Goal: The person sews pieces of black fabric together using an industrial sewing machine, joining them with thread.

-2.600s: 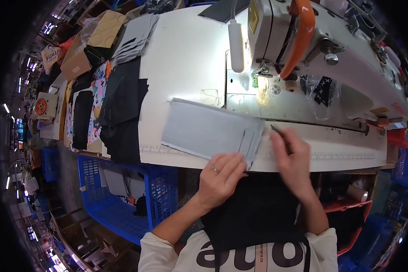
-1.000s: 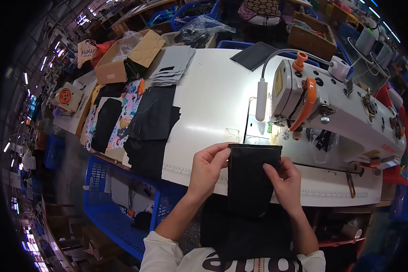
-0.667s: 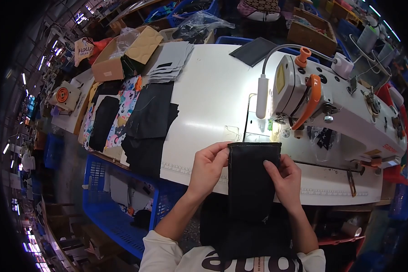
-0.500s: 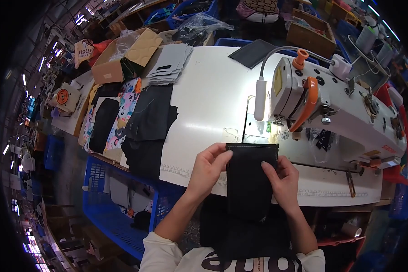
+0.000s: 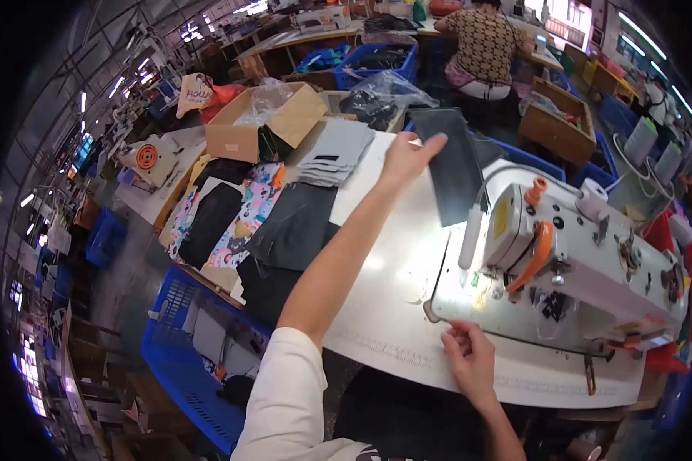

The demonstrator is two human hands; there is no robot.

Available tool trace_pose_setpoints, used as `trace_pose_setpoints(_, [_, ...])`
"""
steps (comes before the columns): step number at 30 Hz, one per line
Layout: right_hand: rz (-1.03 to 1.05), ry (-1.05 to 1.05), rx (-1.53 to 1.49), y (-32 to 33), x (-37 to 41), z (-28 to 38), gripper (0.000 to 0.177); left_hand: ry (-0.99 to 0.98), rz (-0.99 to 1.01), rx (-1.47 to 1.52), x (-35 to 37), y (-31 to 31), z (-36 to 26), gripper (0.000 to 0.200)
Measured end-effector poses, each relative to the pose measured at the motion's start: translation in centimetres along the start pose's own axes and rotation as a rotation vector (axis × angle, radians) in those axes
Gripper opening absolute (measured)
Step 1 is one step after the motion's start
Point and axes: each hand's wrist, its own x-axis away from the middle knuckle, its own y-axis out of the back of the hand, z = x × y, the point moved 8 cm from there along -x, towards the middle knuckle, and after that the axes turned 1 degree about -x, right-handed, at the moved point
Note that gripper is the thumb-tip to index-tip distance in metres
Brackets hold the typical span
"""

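Note:
My left hand (image 5: 409, 159) reaches across to the far side of the sewing table, beside a flat black fabric piece (image 5: 452, 173). Its thumb is stretched away from the fingers and overlaps the piece's left edge; no firm hold shows. The piece is slightly blurred and lies toward the sewing machine (image 5: 569, 246). Near the front edge of the white table top (image 5: 392, 288), my right hand (image 5: 471, 359) hovers with loosely bent fingers, thumb and fingers apart and nothing visible between them. The machine's needle area, lit by a lamp (image 5: 471, 238), is just beyond that hand.
On the left lie grey pieces (image 5: 337, 150), black cloth (image 5: 296, 223) and patterned fabric (image 5: 246, 219), with a cardboard box (image 5: 234, 140) behind. A blue basket (image 5: 158, 330) stands below the table's left side. Another person (image 5: 484, 50) sits farther back.
My left hand has gone from the front of the table to its far side, and the black piece has left my right hand. The view has tilted up, showing more of the room.

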Motion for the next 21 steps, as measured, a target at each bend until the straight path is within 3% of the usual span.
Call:
trace_pose_setpoints(1, [-0.025, -0.022, -0.008, 0.4, 0.0, -0.4, 0.022, -0.012, -0.009, 0.004, -0.6, 0.3, 0.4, 0.052])
trace_pose_setpoints(3, [-0.028, -0.001, -0.018, 0.9, 0.1, -0.9, 0.022, -0.315, -0.016, -0.4, -0.9, 0.7, -0.1, 0.037])
trace_pose_setpoints(5, [-0.029, 0.011, -0.05, 0.9, 0.1, -1.5, 0.023, -0.456, -0.137, -0.575, -2.9, 4.7, 2.7, 0.017])
trace_pose_setpoints(6, [-0.036, 0.008, -0.059, 0.8, 0.0, -1.6, 0.023, -0.528, -0.235, -0.891, -3.6, 7.2, 3.2, 0.014])
trace_pose_setpoints(7, [-0.025, 0.013, -0.016, 0.7, 0.0, -1.4, 0.023, -0.589, -0.299, -0.973, -3.2, 10.0, 2.9, 0.01])
trace_pose_setpoints(9, [0.004, 0.032, 0.072, 0.4, -0.2, -0.7, 0.022, -0.566, -0.145, -1.268, -4.4, 13.2, 4.5, 0.01])
trace_pose_setpoints(10, [0.003, 0.034, 0.066, 0.3, -0.3, -0.5, 0.022, -0.569, -0.145, -1.274, -4.8, 14.7, 5.3, 0.01])
trace_pose_setpoints(12, [0.005, 0.011, 0.037, 0.4, -0.3, -0.4, 0.019, -0.605, 0.141, -1.409, -5.2, 14.5, 7.8, 0.01])
trace_pose_setpoints(16, [-0.007, 0.025, 0.06, 0.4, -0.3, -0.3, 0.017, -0.679, 0.258, -1.509, -5.1, 13.3, 8.2, 0.012])
trace_pose_setpoints(21, [-0.006, -0.038, 0.093, 0.5, -0.3, -0.2, 0.015, -0.798, 0.265, -1.509, -4.9, 12.7, 8.4, 0.016])
